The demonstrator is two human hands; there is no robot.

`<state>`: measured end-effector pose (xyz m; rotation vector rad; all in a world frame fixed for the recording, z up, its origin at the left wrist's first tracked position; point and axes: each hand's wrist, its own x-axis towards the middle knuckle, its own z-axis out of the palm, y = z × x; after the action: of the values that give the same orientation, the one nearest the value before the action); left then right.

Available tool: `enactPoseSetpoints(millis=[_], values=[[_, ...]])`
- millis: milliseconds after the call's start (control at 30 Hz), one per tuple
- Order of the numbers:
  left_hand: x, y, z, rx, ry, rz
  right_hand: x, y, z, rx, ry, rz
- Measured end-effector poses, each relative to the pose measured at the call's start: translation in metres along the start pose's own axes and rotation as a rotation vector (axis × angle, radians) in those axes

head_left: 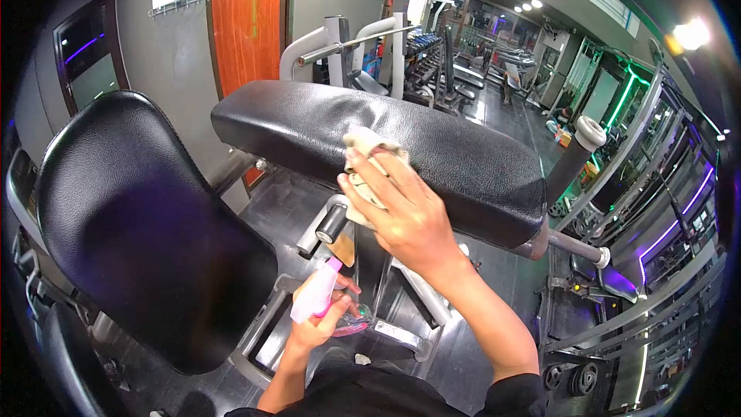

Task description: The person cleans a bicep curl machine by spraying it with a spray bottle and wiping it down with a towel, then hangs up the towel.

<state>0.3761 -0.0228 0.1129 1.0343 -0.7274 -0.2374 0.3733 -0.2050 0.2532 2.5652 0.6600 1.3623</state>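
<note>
Cloth (361, 144) under flat right hand (405, 220); left (318, 330) grips bottle (314, 299).

I'm seeing the cloth (361, 144) lying on the arm pad (463, 162) under my right hand (403, 218), the seat (147, 232) sitting left of that arm pad, and the spray bottle (315, 299) sitting in my left hand (318, 330) below it.

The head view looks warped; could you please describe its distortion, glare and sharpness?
Head view: fisheye bends edges, corners black; ceiling lamp blows out upper right; sheen on black pad; right hand, cloth, left hand and spray bottle fairly sharp.
</note>
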Motion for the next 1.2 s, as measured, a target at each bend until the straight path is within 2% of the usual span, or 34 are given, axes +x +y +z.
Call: enactPoseSetpoints(millis=[167, 367, 567, 700, 867, 967, 1100, 1200], values=[[0.004, 0.0, -0.009, 0.0, 0.013, 0.008, 0.022, -0.009, 0.025, -0.008, 0.018, -0.051], [0.021, 0.013, -0.029, 0.039, 0.042, 0.048, 0.048, -0.021, 0.055, 0.014, 0.059, 0.009], [0.032, 0.013, -0.043, 0.009, -0.017, 0.029, 0.026, -0.028, 0.027, -0.152, -0.009, 0.072], [0.035, 0.009, -0.048, -0.046, -0.045, 0.019, 0.007, -0.036, -0.012, -0.168, -0.082, 0.245], [0.04, 0.012, -0.049, -0.012, -0.092, 0.015, -0.037, -0.034, -0.041, -0.26, -0.056, 0.326], [0.042, 0.013, -0.05, 0.028, -0.123, 0.035, -0.069, -0.037, -0.044, -0.326, 0.021, 0.439], [0.041, 0.013, -0.05, -0.029, -0.114, 0.035, -0.1, -0.036, -0.049, -0.494, 0.382, 0.83], [0.04, 0.01, -0.052, -0.035, -0.112, 0.016, -0.107, -0.029, -0.052, -0.465, 0.524, 0.804]])
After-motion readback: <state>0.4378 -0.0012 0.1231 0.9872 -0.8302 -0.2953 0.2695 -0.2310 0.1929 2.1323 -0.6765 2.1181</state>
